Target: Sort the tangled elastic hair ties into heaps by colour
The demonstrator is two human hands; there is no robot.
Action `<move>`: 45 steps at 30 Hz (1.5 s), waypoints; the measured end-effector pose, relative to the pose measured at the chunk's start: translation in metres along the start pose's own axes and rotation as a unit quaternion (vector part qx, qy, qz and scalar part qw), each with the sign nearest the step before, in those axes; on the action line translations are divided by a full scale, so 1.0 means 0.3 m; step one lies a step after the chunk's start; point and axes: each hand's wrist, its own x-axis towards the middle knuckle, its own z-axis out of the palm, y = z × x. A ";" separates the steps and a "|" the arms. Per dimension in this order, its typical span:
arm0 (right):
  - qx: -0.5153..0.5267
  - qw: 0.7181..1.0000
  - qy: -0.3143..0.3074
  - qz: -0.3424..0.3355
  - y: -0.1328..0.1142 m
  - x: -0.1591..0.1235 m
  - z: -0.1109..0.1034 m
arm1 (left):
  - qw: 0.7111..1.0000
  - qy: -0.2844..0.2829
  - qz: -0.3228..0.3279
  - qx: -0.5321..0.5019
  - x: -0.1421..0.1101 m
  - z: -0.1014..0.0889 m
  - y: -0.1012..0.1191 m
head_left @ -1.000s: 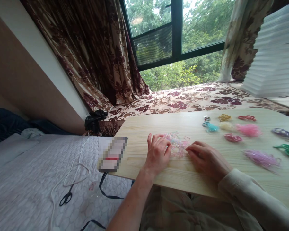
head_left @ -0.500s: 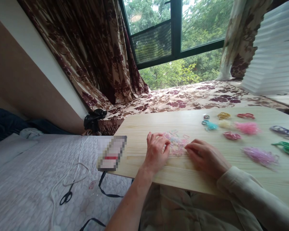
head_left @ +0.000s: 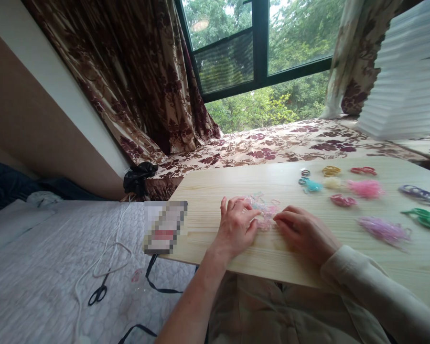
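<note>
A loose pile of small, thin elastic bands [head_left: 267, 210], mostly pale pink with some light blue, lies on the light wooden table [head_left: 208, 181]. My left hand [head_left: 234, 224] rests over the pile's left side, its fingers spread and its index finger reaching into the bands. At the right edge of the same pile is my right hand [head_left: 304, 231], thumb and fingertips pressed together. Whatever sits in that pinch is too small to make out. Sorted heaps lie farther right: lilac bands [head_left: 383, 231], bright pink bands [head_left: 366, 188] and turquoise bands [head_left: 312, 186].
Larger hair ties in yellow [head_left: 331, 170], red [head_left: 363, 170], deep pink [head_left: 343, 200], green [head_left: 424, 218] and purple-white [head_left: 421, 195] lie on the right. A blurred-out flat object [head_left: 166, 227] sits at the left table edge. Black scissors [head_left: 98, 294] and a white cable [head_left: 120, 246] lie on the bed.
My left index finger and thumb have stretched farther right into the pile. My right hand keeps its pinch in nearly the same place.
</note>
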 end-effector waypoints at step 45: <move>-0.002 1.000 0.000 0.007 -0.003 -0.002 -0.001 | 0.998 0.018 -0.067 -0.002 -0.013 0.000 -0.023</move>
